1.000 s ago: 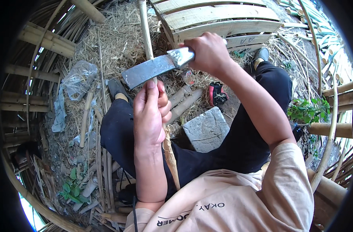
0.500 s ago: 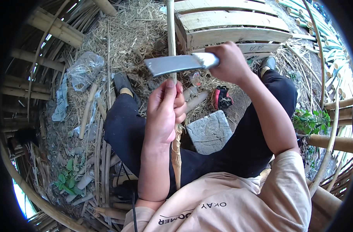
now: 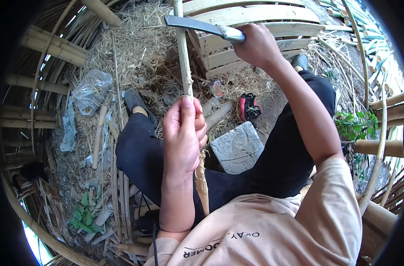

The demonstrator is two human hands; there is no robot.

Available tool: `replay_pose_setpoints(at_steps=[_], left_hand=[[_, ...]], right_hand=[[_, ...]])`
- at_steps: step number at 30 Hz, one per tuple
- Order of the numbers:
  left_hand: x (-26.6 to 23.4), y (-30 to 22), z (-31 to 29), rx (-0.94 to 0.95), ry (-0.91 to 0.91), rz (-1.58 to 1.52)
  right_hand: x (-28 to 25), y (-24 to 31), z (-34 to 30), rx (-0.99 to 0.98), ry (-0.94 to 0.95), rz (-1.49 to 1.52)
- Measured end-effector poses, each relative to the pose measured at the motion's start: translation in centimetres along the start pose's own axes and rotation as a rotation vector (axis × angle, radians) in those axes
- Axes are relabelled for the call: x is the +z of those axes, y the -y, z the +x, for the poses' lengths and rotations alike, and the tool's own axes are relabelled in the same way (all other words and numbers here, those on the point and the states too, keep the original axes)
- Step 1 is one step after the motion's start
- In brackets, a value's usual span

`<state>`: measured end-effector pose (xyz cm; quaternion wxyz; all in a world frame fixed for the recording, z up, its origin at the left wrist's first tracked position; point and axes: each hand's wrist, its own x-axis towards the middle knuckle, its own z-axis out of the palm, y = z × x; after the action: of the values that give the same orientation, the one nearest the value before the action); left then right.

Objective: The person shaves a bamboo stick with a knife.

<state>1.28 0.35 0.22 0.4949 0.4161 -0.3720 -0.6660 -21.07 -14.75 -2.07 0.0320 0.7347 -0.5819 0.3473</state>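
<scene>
Stick (image 3: 184,62) is gripped in left hand (image 3: 183,128), top edge to lower centre, knife (image 3: 197,25) is held in right hand (image 3: 258,44), upper centre, crate (image 3: 255,14) at top, bag (image 3: 92,91) at left, contents unclear

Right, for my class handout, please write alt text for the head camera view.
The left hand grips a pale stick while the right hand holds a metal blade by its handle, the blade crossing in front of the stick farther up the picture. A grey stone block lies between the person's dark-trousered legs, with a slatted wooden crate beyond.
</scene>
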Motion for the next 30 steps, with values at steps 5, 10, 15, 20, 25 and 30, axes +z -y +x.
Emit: replay_pose_setpoints(at_steps=[5, 10, 15, 20, 25, 30], left_hand=[[-0.6, 0.2, 0.8, -0.009, -0.053, -0.014], [-0.9, 0.0, 0.9, -0.006, -0.043, -0.017], [-0.9, -0.1, 1.0, -0.008, -0.022, -0.034], [-0.5, 0.0, 0.8, -0.001, -0.031, -0.005], [-0.7, 0.1, 0.8, 0.003, -0.036, -0.005], [-1.0, -0.2, 0.9, 0.008, -0.065, 0.0]], right_hand=[[-3.1, 3.6, -1.7, 0.175, 0.245, 0.298], [-1.6, 3.8, -3.2, -0.087, 0.323, 0.319], [-1.1, 4.4, -3.7, -0.123, 0.381, 0.257], [-1.1, 4.7, -3.9, -0.09, 0.403, 0.179], [-0.1, 4.5, -3.5, -0.118, 0.282, 0.083], [0.7, 4.8, -2.8, -0.143, 0.181, 0.044]])
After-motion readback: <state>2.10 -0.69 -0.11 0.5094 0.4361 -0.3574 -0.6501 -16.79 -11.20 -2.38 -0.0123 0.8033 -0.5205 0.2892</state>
